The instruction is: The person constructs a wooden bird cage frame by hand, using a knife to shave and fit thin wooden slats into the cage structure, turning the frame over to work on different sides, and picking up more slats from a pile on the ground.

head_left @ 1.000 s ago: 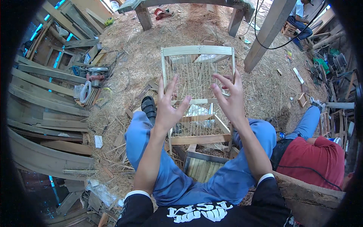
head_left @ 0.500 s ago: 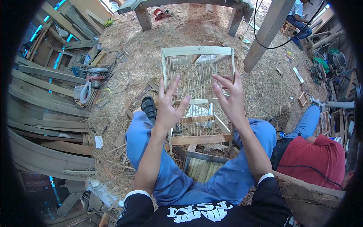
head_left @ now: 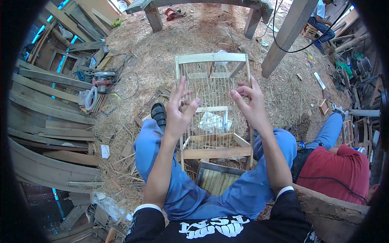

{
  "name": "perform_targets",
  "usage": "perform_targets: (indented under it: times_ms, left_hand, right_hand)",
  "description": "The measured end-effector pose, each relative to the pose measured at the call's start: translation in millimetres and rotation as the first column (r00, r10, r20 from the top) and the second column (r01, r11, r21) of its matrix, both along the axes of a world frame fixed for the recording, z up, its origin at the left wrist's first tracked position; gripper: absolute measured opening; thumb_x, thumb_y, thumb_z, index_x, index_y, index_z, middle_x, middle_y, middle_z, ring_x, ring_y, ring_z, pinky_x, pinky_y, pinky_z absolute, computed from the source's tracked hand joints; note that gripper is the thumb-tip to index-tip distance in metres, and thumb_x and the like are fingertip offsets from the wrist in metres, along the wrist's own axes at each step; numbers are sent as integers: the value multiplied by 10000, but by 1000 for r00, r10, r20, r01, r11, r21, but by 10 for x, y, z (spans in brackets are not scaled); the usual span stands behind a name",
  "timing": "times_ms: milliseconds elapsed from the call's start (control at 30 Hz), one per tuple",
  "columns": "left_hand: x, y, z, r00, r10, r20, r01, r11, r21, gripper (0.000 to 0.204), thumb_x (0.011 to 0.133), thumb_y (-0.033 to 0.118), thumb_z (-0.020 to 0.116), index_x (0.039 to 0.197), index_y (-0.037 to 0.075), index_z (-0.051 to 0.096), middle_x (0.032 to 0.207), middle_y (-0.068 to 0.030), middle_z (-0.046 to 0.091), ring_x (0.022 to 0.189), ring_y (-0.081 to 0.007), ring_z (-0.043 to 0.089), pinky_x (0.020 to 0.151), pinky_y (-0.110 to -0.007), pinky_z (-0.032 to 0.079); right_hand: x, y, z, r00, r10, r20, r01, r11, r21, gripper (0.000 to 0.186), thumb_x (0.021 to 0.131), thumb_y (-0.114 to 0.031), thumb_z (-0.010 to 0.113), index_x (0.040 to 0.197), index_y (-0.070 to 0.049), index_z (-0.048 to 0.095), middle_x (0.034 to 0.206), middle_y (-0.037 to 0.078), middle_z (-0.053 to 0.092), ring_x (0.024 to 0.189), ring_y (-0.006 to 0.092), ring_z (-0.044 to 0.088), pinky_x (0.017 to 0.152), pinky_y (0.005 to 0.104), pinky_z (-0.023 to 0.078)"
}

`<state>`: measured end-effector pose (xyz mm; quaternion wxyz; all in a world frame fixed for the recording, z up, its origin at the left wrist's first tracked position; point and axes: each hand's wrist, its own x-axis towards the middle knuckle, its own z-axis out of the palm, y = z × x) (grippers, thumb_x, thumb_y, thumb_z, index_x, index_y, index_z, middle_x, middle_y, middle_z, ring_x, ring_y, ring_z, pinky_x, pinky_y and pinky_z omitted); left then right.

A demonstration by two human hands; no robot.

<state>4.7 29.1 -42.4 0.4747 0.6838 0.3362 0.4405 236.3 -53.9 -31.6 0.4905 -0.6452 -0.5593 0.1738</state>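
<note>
A pale wooden frame with thin parallel vertical rods, crossbars and a box-like back stands between my knees. My left hand holds its left side, fingers raised along the rail and thumb spread over the rods. My right hand holds the right side, fingers bent at the rail, thumb apart and pointing inward. Some fingertips are hidden behind the wood and rods. Below the frame, between my legs, is a dark-edged box or stool of slats. A white sheet or bag shows through the rods.
Boards are stacked at left beside a power saw. Beyond are a heavy bench, a post and a hanging cable. A person in red is close at right; another person sits farther back. Straw and scraps litter the floor.
The frame has shifted slightly right and down toward me, its lower rail now sitting lower. My fingers have moved a little along its sides, the left ones slightly inward.
</note>
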Motion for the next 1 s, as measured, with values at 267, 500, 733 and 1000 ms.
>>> perform_targets:
  times_ms: [267,500,733,1000]
  left_hand:
    - [-4,-63,37,999,31,-25,-30,999,31,762,891,207,720,1553,43,380,1515,-259,407,1180,-235,603,801,-295,536]
    - [-24,-71,29,994,42,-96,-33,995,93,724,913,140,664,1565,68,358,1546,-176,385,1205,-226,599,864,-308,556]
    - [-27,-62,19,994,40,-98,-29,994,106,716,907,131,664,1556,61,370,1535,-186,380,1203,-245,604,855,-312,567]
    - [0,-85,41,991,54,-125,-41,994,103,716,891,136,673,1542,40,390,1518,-205,389,1115,-205,626,836,-302,556]
  right_hand:
    - [-85,10,-98,993,-60,105,67,996,-65,254,908,-246,726,959,3,730,1404,345,415,1184,388,599,968,443,528]
    - [-112,20,-155,988,-63,143,64,998,2,214,881,-213,737,949,-10,734,1407,362,400,1149,405,599,1022,492,472]
    - [-122,25,-137,989,-69,134,69,998,1,206,876,-202,735,949,-9,732,1373,346,428,1160,408,587,1022,492,470]
    - [-110,20,-138,974,-76,212,73,997,21,183,887,-194,730,960,-26,734,1377,344,431,1161,408,583,1034,490,451]
